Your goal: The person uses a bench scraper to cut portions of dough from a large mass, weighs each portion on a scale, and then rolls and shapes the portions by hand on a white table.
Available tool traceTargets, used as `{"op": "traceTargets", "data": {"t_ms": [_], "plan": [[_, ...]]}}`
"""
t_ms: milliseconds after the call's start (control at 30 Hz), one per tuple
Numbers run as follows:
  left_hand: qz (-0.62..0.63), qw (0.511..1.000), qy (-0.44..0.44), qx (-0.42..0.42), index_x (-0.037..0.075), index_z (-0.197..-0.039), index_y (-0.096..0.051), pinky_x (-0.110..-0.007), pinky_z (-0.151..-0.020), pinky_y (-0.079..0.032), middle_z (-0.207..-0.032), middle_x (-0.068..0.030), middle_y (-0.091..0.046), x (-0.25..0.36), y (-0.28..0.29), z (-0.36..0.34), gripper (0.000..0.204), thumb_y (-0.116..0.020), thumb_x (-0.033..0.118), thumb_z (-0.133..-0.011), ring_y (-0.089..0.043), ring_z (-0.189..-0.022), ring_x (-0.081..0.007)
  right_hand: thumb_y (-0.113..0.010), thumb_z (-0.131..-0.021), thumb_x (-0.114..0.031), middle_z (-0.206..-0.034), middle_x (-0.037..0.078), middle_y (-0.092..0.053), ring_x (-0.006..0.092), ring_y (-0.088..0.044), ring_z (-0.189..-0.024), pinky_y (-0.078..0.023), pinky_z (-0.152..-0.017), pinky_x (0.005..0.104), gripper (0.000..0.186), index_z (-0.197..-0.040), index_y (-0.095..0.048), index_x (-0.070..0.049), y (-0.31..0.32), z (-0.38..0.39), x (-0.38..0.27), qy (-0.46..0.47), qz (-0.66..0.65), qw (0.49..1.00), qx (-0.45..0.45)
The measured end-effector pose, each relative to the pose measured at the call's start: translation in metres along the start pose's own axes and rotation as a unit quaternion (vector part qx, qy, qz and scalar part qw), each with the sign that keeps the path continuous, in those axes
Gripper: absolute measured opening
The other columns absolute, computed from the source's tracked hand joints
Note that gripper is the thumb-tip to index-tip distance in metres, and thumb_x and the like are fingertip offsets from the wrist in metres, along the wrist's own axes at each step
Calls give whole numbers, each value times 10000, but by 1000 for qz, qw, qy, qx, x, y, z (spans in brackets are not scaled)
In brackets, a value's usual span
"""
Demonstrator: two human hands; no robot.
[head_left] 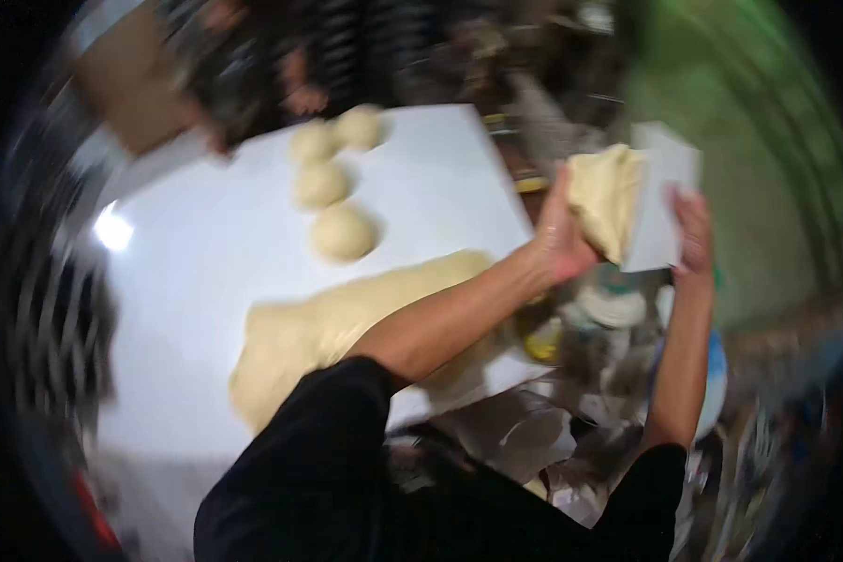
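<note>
Off the board's right edge, my left hand (559,236) cups a piece of pale yellow dough (601,197) with folded, uneven sides. Beside it, my right hand (692,225) grips a flat white scraper (654,220), held upright against the dough's right side. On the white board (178,272) a large slab of dough (295,332) lies partly hidden behind my left forearm. Above it sit several round dough balls (342,231), grouped toward the back.
Another person's hand (304,94) shows blurred beyond the board, near a brown cardboard piece (126,84). Right of the board are cluttered containers, including a yellow one (540,342) and a blue-rimmed round one (712,384). A green floor or surface (749,159) spans the upper right.
</note>
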State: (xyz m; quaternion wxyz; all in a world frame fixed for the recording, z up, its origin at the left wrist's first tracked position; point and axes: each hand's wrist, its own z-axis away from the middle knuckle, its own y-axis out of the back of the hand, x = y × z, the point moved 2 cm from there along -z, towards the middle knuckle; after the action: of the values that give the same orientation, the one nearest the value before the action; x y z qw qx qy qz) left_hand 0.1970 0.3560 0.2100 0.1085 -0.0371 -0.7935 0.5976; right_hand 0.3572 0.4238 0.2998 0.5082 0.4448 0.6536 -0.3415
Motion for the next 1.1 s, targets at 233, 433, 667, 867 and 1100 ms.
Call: {"op": "traceTargets", "data": {"t_ms": [233, 433, 667, 867, 1100], "plan": [[-76, 954, -260, 129, 93, -1602, -279, -600, -1237, -217, -1646, -202, -307, 219, 83, 333, 978, -428, 793, -935, -312, -1517, -375, -617, -1020, -343, -1038, 49, -639, 160, -641, -922, -565, -783, 313, 317, -1205, -600, -86, -210, 98, 150, -213, -302, 903, -219], [-536, 422, -265, 682, 67, -1634, -144, -438, -1120, -433, -1629, -259, -298, 298, 119, 644, 1057, -701, 568, -888, -483, -1402, -376, -686, -978, -286, -1112, 89, -717, 185, -682, -1007, -545, -915, 339, 433, -1304, -616, -11, -427, 292, 222, -225, -14, 919, -323], [-721, 342, -46, 601, 55, -1363, -590, -466, -956, -514, -1264, -228, -651, 164, 194, 698, 722, -694, 571, -868, -630, -1171, -391, -632, -933, -175, -880, 197, -696, 418, -690, -791, -561, -677, 497, 168, -1002, -645, -22, -578, 396, 290, 113, 397, 822, -392], [-605, 454, -38, 653, 32, -1162, -694, -485, -832, -553, -941, -221, -735, 160, 184, 743, 458, -668, 424, -926, -709, -910, -414, -641, -912, -143, -865, 171, -687, 377, -695, -773, -560, -673, 488, 140, -992, -652, -30, -656, 416, 330, 246, 437, 776, -383], [-516, 477, -196, 685, -7, -1119, -700, -411, -756, -537, -891, -165, -741, 89, 177, 840, 384, -645, 347, -984, -692, -800, -212, -604, -926, -215, -1080, 236, -729, 408, -705, -989, -553, -888, 496, 287, -1099, -695, -5, -644, 374, 269, -173, 232, 864, -412]]}}
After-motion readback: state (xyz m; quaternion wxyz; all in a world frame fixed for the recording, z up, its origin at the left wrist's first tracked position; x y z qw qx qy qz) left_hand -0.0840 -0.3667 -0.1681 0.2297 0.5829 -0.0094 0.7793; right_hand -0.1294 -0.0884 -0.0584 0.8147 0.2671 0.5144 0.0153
